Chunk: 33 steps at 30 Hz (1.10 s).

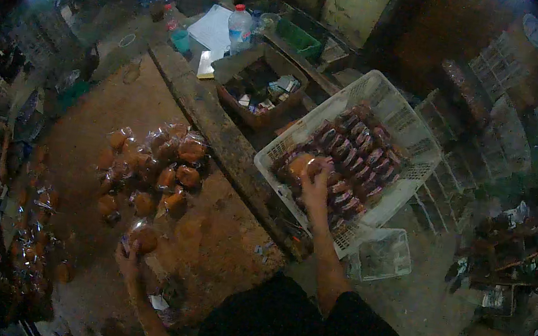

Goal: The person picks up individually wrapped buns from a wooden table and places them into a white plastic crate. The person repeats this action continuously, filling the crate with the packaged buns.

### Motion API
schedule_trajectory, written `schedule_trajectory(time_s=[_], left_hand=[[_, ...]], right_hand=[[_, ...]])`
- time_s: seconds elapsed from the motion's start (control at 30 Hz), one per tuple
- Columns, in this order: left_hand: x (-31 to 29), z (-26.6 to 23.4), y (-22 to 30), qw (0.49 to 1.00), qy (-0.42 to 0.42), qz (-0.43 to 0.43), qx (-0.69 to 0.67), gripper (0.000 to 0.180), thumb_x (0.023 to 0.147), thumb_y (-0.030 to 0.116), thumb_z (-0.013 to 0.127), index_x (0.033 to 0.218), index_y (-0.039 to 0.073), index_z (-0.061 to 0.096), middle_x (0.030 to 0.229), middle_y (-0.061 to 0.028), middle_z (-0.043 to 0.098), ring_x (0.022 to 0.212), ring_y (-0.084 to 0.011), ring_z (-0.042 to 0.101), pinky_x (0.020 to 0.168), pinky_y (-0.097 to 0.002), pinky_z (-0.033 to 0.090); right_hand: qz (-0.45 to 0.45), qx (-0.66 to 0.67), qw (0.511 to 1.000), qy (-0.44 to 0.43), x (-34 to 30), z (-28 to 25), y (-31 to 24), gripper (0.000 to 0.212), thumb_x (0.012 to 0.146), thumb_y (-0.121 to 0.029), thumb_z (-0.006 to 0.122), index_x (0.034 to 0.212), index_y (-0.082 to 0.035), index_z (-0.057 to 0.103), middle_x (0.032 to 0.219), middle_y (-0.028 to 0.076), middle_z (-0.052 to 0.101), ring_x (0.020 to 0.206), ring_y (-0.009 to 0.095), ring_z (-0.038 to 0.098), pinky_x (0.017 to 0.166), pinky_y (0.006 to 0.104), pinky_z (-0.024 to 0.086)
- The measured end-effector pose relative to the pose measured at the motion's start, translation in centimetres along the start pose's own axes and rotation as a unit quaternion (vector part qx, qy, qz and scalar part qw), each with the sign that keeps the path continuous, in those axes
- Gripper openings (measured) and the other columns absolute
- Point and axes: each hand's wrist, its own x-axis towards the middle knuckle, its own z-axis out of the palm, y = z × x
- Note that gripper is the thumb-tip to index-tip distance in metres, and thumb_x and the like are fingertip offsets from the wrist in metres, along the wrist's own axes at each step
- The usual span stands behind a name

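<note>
My left hand (127,259) grips a round brown piece in clear plastic wrap (145,238) just above the brown tabletop (218,243). Beyond it lies a loose heap of similar wrapped round pieces (149,162), shiny with film. My right hand (315,186) reaches over a white slatted plastic crate (410,180) and its fingers close on an orange-brown wrapped round piece (299,165). Rows of dark reddish wrapped pieces (360,149) stand packed on edge inside the crate. The fingertips of my right hand are partly hidden.
An open box (225,91) with small packets stands between table and crate. Behind it are a red-capped bottle (238,28), white papers (210,28) and a green bin (298,41). A clear plastic basket (385,255) sits beside the crate. More wrapped pieces (33,246) lie far left.
</note>
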Motion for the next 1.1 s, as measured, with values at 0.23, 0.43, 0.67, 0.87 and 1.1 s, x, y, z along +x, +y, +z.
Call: schedule_trajectory(time_s=[0.23,0.43,0.67,0.87,1.1], left_hand=[[-3.6,12.6,11.3,0.979,-0.168,0.041,-0.11,0.045,0.097,0.017,0.078,0.136,-0.003,0.064,0.128,-0.011,0.07,0.115,-0.0199,0.067,0.102,-0.0347,0.053],[-5.3,24.1,18.2,0.926,-0.356,0.088,-0.092,0.043,0.102,0.018,0.072,0.139,-0.002,0.063,0.128,-0.0118,0.07,0.117,-0.0218,0.066,0.103,-0.0357,0.052],[-4.0,32.3,20.3,0.855,-0.273,0.398,0.19,0.058,0.1,0.033,0.071,0.148,0.005,0.058,0.149,-0.0209,0.056,0.134,-0.0414,0.054,0.115,-0.0474,0.044],[-4.1,38.6,17.8,0.787,-0.266,0.482,0.281,0.061,0.094,0.036,0.076,0.144,0.004,0.061,0.144,-0.02,0.06,0.137,-0.0437,0.051,0.119,-0.05,0.042],[-1.0,38.6,16.4,0.761,-0.375,0.505,0.158,0.046,0.088,0.024,0.079,0.126,0.001,0.067,0.141,-0.0193,0.062,0.134,-0.0445,0.054,0.118,-0.0523,0.045]], right_hand=[[-0.09,-0.235,0.964,-0.088,-2.3,-3.9,-4.1,0.052,0.103,-0.033,0.072,0.145,-0.006,0.06,0.139,0.022,0.052,0.123,0.039,0.059,0.111,0.0443,0.047],[0.046,0.13,0.911,-0.39,-4.0,-3.7,-7.3,0.053,0.101,-0.03,0.075,0.145,-0.005,0.06,0.135,0.013,0.066,0.126,0.02,0.061,0.11,0.0368,0.048],[0.029,-0.024,0.994,-0.107,7.8,-9.7,-2.0,0.056,0.099,-0.029,0.078,0.145,-0.002,0.059,0.134,0.01,0.068,0.122,0.02,0.064,0.106,0.0381,0.052],[0.027,0.016,0.98,-0.195,13.4,-6.4,0.5,0.055,0.097,-0.031,0.077,0.143,-0.005,0.059,0.136,0.018,0.069,0.128,0.03,0.064,0.111,0.042,0.048],[-0.073,-0.25,0.949,-0.176,11.2,-4.4,2.4,0.049,0.094,-0.023,0.079,0.135,-0.004,0.058,0.129,0.023,0.059,0.115,0.042,0.064,0.099,0.0505,0.053]])
